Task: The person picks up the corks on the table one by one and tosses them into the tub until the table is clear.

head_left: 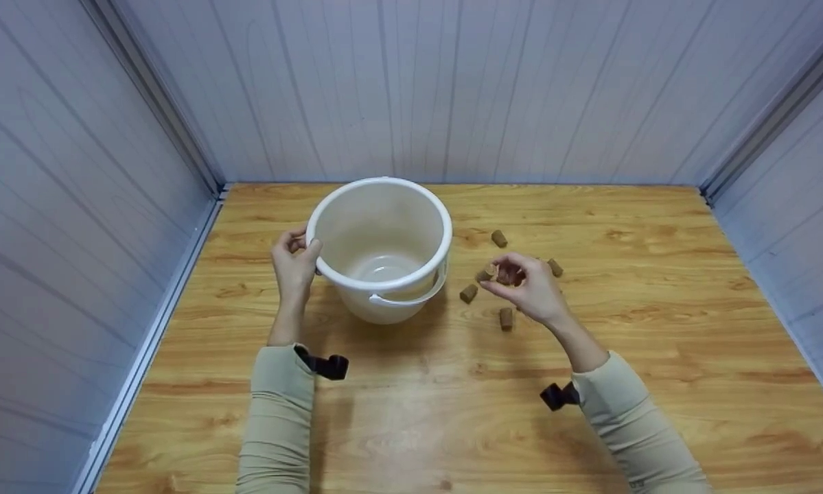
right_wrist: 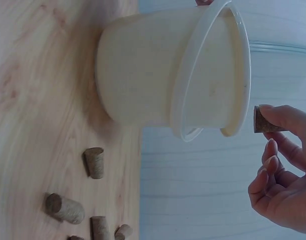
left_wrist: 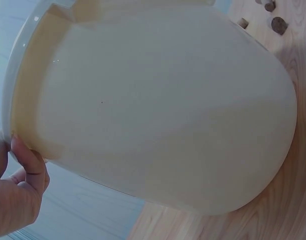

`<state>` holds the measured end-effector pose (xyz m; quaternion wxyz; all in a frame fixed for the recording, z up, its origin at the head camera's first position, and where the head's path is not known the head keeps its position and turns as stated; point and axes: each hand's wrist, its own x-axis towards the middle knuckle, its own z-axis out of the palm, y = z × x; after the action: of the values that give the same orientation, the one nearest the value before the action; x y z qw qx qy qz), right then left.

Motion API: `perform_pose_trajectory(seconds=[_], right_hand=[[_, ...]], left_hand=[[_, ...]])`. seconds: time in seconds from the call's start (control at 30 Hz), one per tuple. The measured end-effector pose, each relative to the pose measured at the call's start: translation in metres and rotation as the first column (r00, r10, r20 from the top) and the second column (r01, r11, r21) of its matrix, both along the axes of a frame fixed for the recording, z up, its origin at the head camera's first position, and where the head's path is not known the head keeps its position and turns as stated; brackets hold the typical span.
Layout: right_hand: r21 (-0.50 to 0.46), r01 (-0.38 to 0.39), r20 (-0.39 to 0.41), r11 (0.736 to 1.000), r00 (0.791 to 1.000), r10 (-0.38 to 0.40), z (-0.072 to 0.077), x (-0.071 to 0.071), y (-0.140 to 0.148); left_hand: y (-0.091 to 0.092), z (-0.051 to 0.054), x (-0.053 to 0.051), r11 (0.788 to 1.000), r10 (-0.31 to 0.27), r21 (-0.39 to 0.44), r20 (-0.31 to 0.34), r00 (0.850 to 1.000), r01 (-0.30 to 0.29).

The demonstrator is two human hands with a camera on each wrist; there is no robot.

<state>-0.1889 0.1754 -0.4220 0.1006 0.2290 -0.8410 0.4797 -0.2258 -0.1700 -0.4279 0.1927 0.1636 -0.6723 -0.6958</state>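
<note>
A white plastic bucket [head_left: 384, 302] stands upright on the wooden table, with its handle [head_left: 414, 300] hanging down the near right side. At the bucket's left rim, my left hand [head_left: 294, 264] grips the edge, thumb over the top; the left wrist view shows those fingers [left_wrist: 30, 162] curled at the rim. Between thumb and forefinger, my right hand [head_left: 531, 288] pinches a brown cork [head_left: 485, 274] to the right of the bucket. That cork [right_wrist: 263, 122] is held at about rim height, apart from the bucket, in the right wrist view. Inside the bucket, the visible floor shows no corks.
Several loose corks lie right of the bucket, among them one cork [head_left: 498, 238] at the back, another cork [head_left: 469, 293] close to the bucket and a third cork [head_left: 506, 318] nearer me. Pale panel walls [head_left: 418, 89] enclose the table [head_left: 411, 425] at the back and sides.
</note>
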Motion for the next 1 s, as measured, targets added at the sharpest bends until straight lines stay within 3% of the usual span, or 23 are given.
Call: perform_pose_trajectory(seconds=[0.47,0.73,1.0], right_hand=[[-0.061,0.017,0.047,0.998,0.999,-0.014,0.016,-0.023,-0.026],[-0.155,-0.008,0.077,0.988,0.997,0.021,0.024,-0.039,-0.050],[-0.156,0.007,0.092,0.988,0.996,0.008,0.027,-0.048,-0.070]], left_hand=[[0.001,-0.001,0.001,1.000,-0.008,0.005,-0.006,1.000,0.009],[-0.001,0.000,-0.001,1.000,0.004,0.008,-0.002,1.000,-0.004],[0.000,0.000,-0.001,1.000,0.000,0.011,-0.001,1.000,0.000]])
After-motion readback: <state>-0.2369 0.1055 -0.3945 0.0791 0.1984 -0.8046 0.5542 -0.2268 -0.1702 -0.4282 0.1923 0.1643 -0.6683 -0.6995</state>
